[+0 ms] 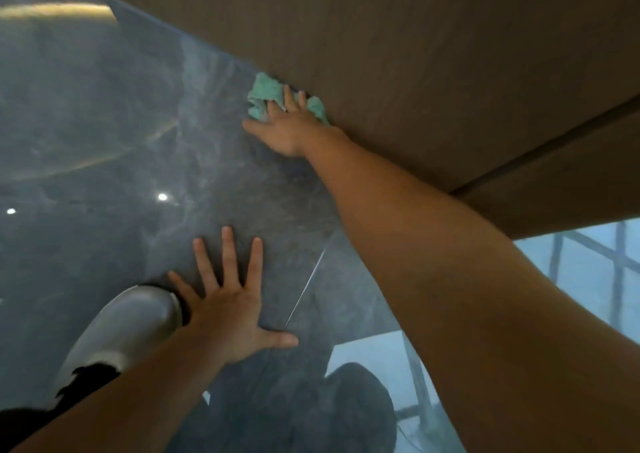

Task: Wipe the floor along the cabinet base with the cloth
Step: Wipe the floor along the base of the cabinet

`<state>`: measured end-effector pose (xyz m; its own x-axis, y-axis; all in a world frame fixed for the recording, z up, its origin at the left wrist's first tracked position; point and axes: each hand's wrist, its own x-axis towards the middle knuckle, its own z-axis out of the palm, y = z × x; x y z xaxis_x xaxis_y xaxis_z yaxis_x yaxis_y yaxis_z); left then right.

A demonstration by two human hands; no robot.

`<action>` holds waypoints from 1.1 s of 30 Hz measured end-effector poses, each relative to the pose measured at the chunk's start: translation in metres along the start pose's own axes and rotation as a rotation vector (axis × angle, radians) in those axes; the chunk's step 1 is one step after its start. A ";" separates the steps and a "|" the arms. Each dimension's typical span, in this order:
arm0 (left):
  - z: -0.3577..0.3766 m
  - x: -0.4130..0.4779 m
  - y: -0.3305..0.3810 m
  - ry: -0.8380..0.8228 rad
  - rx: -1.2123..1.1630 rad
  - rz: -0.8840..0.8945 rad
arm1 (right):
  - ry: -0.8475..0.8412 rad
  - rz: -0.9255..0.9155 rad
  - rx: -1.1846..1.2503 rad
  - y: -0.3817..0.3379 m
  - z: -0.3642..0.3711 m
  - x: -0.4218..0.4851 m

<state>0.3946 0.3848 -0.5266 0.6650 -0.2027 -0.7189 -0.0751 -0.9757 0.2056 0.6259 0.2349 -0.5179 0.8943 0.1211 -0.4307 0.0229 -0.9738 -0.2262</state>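
A crumpled teal cloth [266, 94] lies on the glossy grey floor [138, 141] right against the base of the brown wooden cabinet [415, 54]. My right hand [289, 127] presses on the cloth with the arm stretched far forward; its fingers lie over the cloth, which sticks out on both sides of them. My left hand [230, 314] rests flat on the floor nearer to me, fingers spread wide, holding nothing.
A grey shoe [128, 328] stands on the floor just left of my left hand. A thin tile joint [306, 286] runs across the floor between my arms. The polished floor reflects ceiling lights and a window at the lower right.
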 end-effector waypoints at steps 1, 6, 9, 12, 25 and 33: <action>-0.001 -0.001 0.001 0.000 0.002 0.007 | 0.012 -0.008 -0.017 -0.001 0.000 -0.002; -0.002 0.000 0.000 -0.017 0.011 0.014 | 0.145 -0.076 -0.075 0.011 0.061 -0.133; -0.006 -0.004 0.003 -0.039 0.022 -0.001 | 0.017 -0.083 -0.037 0.013 0.096 -0.224; -0.017 -0.012 0.007 -0.065 0.004 -0.017 | -0.099 -0.043 -0.007 0.009 0.102 -0.259; -0.012 -0.005 0.001 -0.053 -0.007 0.011 | 0.087 0.050 0.016 0.005 0.051 -0.109; -0.024 -0.014 0.007 -0.106 -0.009 -0.033 | -0.084 -0.290 -0.242 0.121 0.102 -0.290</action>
<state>0.4025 0.3831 -0.4990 0.5845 -0.1787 -0.7914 -0.0480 -0.9814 0.1861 0.3243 0.1018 -0.5092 0.7960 0.4037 -0.4510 0.3832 -0.9129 -0.1407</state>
